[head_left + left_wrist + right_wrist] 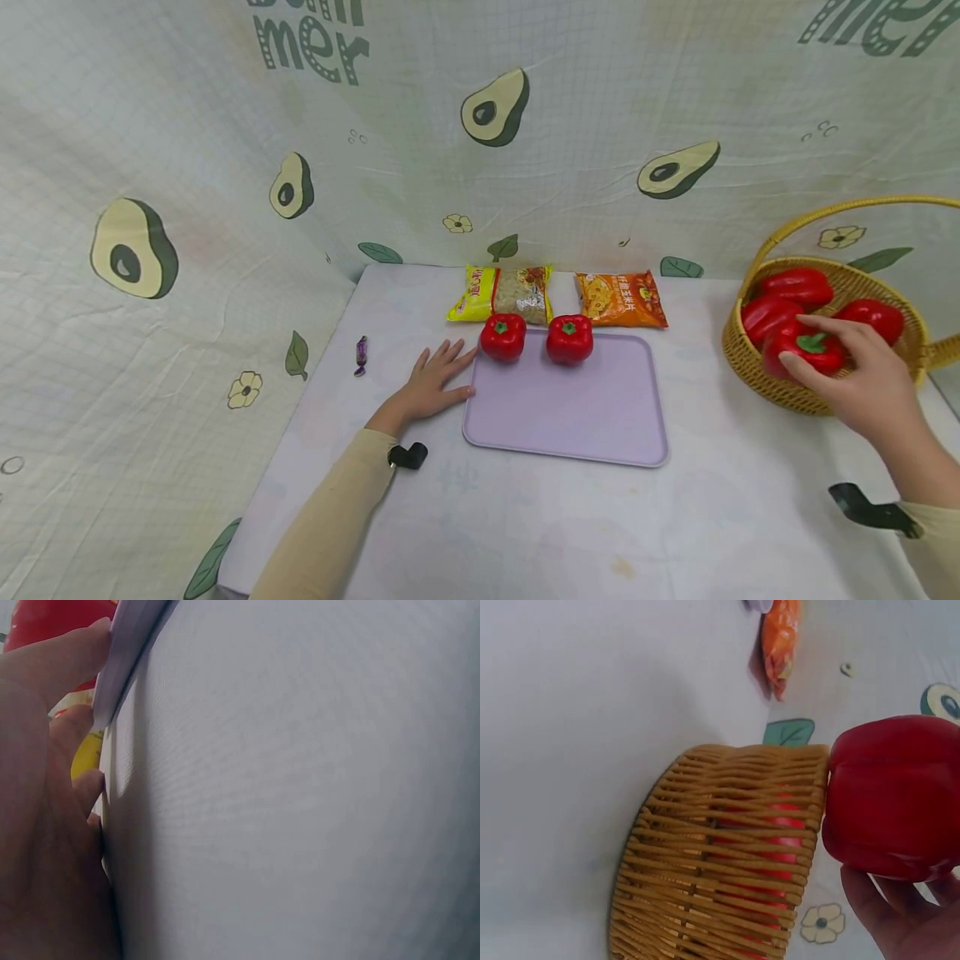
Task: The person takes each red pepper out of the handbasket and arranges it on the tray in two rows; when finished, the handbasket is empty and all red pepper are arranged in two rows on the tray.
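My right hand (870, 375) grips a red bell pepper (802, 350) with a green stem, held at the rim of a wicker basket (776, 392). In the right wrist view this pepper (892, 799) stands above the basket's edge, with fingers beneath it. Several more red peppers (795, 287) lie inside the basket. On the left, my left hand (435, 383) lies with spread fingers, its tips touching the left edge of a lilac tray (570, 408). Two red bell peppers (502, 337) sit side by side along the tray's far edge.
Behind the tray lie a yellow snack bag (510, 292) and an orange snack bag (621, 300). A small purple wrapped candy (362, 356) is at the table's left side. The basket's tall handle (840, 210) arches over it. An avocado-print cloth (420, 167) hangs behind the table.
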Demonstrator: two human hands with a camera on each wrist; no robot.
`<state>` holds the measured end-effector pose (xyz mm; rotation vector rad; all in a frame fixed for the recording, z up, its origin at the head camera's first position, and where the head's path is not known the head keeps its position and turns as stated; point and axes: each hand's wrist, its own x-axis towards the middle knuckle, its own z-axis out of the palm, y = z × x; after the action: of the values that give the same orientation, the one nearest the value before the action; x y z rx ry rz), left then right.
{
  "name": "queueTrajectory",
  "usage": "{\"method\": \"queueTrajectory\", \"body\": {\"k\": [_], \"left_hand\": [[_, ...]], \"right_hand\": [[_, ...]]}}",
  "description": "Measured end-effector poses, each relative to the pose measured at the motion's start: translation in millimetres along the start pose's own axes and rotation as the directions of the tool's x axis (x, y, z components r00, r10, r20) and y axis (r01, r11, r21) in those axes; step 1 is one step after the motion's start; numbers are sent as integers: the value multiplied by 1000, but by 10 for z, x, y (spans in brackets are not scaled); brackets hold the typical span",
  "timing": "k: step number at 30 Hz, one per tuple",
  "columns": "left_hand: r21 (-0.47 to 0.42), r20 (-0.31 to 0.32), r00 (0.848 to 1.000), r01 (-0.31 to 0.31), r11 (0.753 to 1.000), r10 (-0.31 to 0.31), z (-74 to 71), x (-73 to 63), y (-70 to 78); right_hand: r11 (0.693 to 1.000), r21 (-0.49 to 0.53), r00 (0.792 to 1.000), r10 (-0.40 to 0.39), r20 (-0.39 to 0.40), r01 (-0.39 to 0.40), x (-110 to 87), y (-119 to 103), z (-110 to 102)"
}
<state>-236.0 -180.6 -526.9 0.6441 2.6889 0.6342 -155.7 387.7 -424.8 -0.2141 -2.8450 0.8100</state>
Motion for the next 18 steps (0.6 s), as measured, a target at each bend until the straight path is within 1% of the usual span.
{"method": "queueTrajectory", "body": {"k": [9,14,18], "left_hand": [[3,-9,1000,-11,1000,11,-5,2,8],[4,-8,1000,-5,1000,5,-13,-5,16],[5,-7,1000,-5,1000,5,-16,-12,23]], "right_hand": [[999,-4,999,-32,17,32,-27,-72,72],[998,9,998,-56,6,55,-53,-127,96],[997,38,997,-68,27,67,-72,-152,100]]}}
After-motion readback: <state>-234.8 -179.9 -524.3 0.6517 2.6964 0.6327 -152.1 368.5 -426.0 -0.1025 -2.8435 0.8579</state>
